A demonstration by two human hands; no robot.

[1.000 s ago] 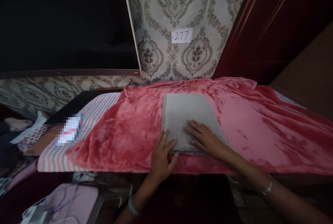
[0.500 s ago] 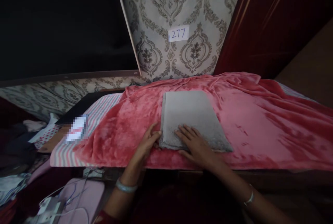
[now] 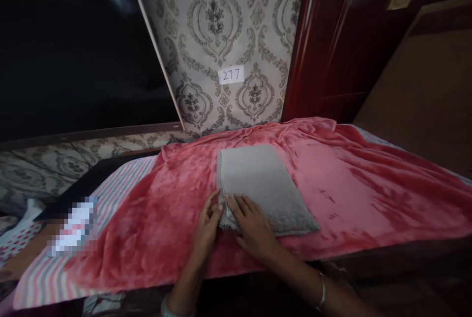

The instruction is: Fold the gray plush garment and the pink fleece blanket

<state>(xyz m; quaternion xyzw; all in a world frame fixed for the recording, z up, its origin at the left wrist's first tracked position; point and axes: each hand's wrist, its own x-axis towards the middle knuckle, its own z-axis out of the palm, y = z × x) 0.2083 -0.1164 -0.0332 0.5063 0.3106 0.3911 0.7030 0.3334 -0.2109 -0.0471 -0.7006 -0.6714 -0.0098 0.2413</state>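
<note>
Patterned wallpaper (image 3: 215, 17) backs a long surface draped with a red blanket (image 3: 158, 209). The person's two hands meet at the near left corner of a folded gray cloth (image 3: 258, 174), which lies on the middle of that blanket. The right hand (image 3: 254, 226) is open, its fingers laid over the cloth just in from the corner. The left hand (image 3: 207, 223) is at the cloth's left edge, fingers bent, thumb close to them; whether it pinches the fabric cannot be told.

Between the hands the upper layer looks puckered, and a strip of lower layer shows along the left side. Uneven pressure there could set a crease or widen that mismatch, since the layers seem free to slide. If the left fingers caught only one layer, a pull could skew the fold. The plush blanket might also grip the cloth's underside and bunch with it.

Farther out, the cloth's front edge lies near the blanket's own front edge, so a strong tug toward the person could drag both over. Striped fabric (image 3: 121, 184) shows at the left, beneath the blanket; beyond stands a dark screen (image 3: 73, 61).
</note>
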